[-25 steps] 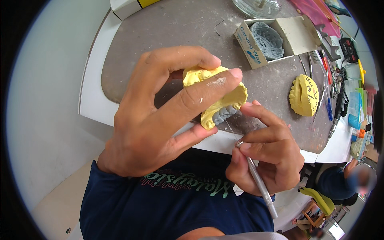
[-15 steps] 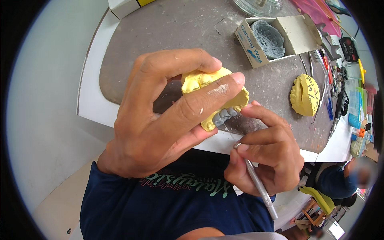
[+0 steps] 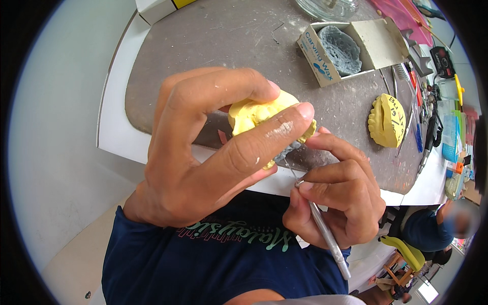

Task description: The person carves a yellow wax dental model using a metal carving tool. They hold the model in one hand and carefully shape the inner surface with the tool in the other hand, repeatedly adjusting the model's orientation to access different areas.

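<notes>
My left hand [image 3: 203, 147] is closed around a yellow dental cast [image 3: 254, 114], its thumb lying across the front and its fingers over the far edge. Grey wax teeth [image 3: 287, 151] on the cast's near right side peek out below the thumb, mostly covered by it. A thin silver wax carver [image 3: 329, 239] is pinched in my right hand [image 3: 343, 195]. The carver's fine tip points up at the grey wax and appears to reach it. My right index fingertip rests against the cast's right edge.
On the grey bench mat [image 3: 203, 35], an open box [image 3: 317, 56] holds grey wax. Right of it lies a second yellow cast [image 3: 386, 122], beside several hand tools [image 3: 419, 112]. A glass dish [image 3: 328, 7] stands at the back. Another person [image 3: 429, 229] sits at far right.
The left hand has tilted the cast, so its front turns downward and the grey teeth show less. My right hand and the carver have shifted very slightly left.
</notes>
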Available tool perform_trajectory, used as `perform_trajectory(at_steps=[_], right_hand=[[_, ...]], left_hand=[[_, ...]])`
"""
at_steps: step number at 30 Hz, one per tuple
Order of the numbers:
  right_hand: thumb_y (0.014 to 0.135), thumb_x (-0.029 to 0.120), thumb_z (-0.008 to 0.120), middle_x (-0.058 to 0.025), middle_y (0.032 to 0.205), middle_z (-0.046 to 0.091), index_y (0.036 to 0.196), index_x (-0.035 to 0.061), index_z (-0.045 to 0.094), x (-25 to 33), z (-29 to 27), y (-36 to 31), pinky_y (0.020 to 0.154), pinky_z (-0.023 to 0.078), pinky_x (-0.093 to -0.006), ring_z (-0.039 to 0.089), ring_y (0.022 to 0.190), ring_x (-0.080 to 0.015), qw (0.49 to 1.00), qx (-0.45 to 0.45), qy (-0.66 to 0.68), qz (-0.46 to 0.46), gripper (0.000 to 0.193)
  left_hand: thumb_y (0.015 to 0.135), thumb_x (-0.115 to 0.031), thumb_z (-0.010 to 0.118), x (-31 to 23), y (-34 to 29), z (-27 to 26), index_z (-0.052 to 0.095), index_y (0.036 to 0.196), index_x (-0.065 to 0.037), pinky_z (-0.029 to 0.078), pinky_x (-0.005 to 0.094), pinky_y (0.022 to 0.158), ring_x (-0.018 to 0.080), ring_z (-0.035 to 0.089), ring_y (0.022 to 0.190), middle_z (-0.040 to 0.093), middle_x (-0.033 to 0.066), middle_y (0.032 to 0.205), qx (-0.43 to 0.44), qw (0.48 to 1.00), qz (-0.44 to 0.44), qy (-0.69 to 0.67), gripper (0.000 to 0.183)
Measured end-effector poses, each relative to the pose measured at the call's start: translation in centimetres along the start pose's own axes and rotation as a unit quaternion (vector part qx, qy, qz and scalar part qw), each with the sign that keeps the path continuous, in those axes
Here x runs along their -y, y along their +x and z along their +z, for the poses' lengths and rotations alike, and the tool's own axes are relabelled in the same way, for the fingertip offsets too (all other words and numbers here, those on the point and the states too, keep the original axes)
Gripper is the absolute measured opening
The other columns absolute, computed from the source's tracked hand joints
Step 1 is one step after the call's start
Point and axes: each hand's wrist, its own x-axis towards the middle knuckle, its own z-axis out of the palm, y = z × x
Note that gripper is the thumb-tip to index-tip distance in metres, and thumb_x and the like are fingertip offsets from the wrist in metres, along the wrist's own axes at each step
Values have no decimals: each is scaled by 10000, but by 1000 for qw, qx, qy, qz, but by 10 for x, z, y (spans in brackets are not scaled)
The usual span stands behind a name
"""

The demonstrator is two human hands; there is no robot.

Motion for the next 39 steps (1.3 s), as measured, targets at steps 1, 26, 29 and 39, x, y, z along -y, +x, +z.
perform_trajectory(at_steps=[1, 26, 29, 39], right_hand=[[618, -35, 727, -103, 616, 609, 757, 7, 580, 0, 0, 0, 830, 548, -504, 699, 810, -404, 1000, 0, 0, 0, 206], [670, -58, 742, -126, 701, 628, 858, -10, 582, 2, -7, 2, 872, 528, -533, 681, 936, -446, 998, 41, 39, 22, 252], [659, -62, 756, -124, 702, 630, 848, -7, 591, 1, -5, 2, 867, 531, -526, 685, 925, -438, 998, 40, 37, 16, 257], [631, -66, 760, -112, 677, 628, 812, -3, 602, 1, -2, 2, 836, 547, -507, 700, 864, -418, 999, 27, 15, 12, 248]], left_hand=[[561, -146, 885, 0, 0, 0, 696, 1112, -75, 536, 298, 761, 230, 568, 970, 487, 112, 1192, 1, 1000, 2, 3, 587], [539, -88, 875, 5, 1, 0, 645, 1163, -50, 530, 325, 840, 258, 601, 1028, 575, 144, 1199, -8, 998, -47, -39, 666], [542, -85, 873, 0, 0, -1, 647, 1164, -51, 532, 318, 836, 253, 600, 1030, 566, 143, 1211, -6, 998, -59, -36, 662], [572, -99, 877, 3, -2, 2, 642, 1171, -51, 544, 284, 715, 246, 604, 1011, 545, 159, 1214, -12, 999, -28, -26, 644]])
